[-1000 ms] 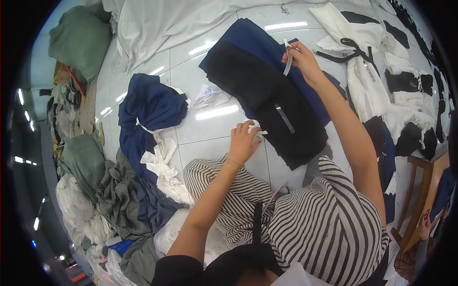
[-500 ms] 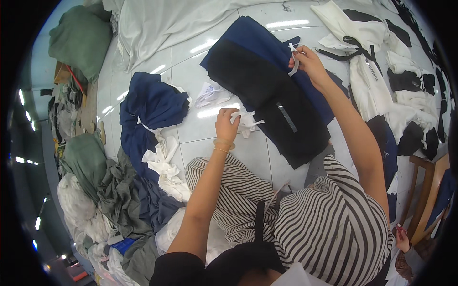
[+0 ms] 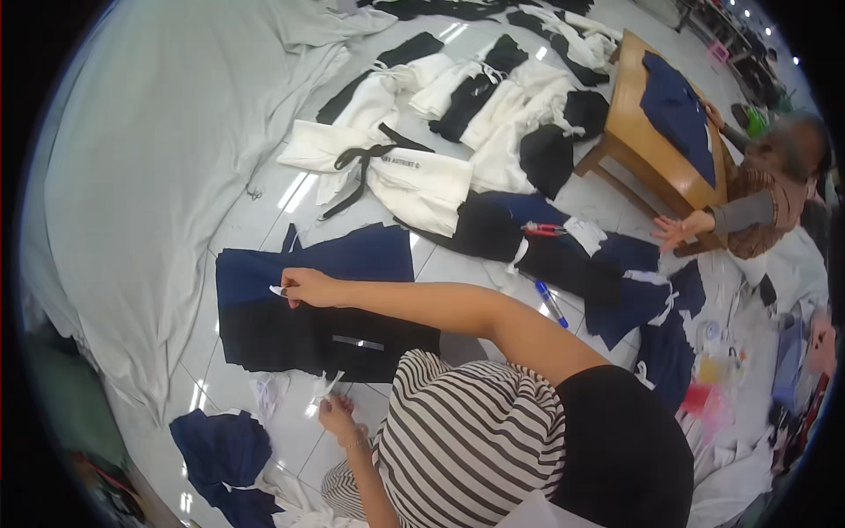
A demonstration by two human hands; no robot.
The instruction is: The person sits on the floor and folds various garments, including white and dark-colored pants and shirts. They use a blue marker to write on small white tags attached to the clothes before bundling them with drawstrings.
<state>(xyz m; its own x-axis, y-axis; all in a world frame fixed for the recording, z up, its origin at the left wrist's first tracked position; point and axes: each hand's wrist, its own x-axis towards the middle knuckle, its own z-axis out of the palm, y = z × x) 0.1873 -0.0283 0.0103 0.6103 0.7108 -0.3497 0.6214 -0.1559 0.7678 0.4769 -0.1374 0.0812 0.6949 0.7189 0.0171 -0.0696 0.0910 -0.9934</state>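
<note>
A stack of cut fabric lies flat on the floor, with a navy piece (image 3: 352, 260) on the far side and a black piece (image 3: 273, 339) on the near side. My right hand (image 3: 308, 288) is over the stack, fingers closed on the end of a white cloth strip (image 3: 278, 291). At the stack's near edge, my left hand (image 3: 338, 417) pinches another white length of strip (image 3: 331, 385). Whether both ends belong to one strip under the stack is hidden. A silvery label-like strip (image 3: 358, 342) rests on the black fabric.
Beyond lie white bundles (image 3: 422, 189), one tied with a black strip. A navy bundle (image 3: 220, 449) sits at lower left; a large pale sheet (image 3: 167, 176) covers the left side. Red-handled snips (image 3: 544, 230) and a blue marker (image 3: 551, 304) lie right. Another person's hand (image 3: 685, 231) reaches out beside a wooden table (image 3: 642, 123).
My view has swung to the right, bringing the wooden table and the other person into sight. Both my hands remain at the stack, the right one still holding the white strip.
</note>
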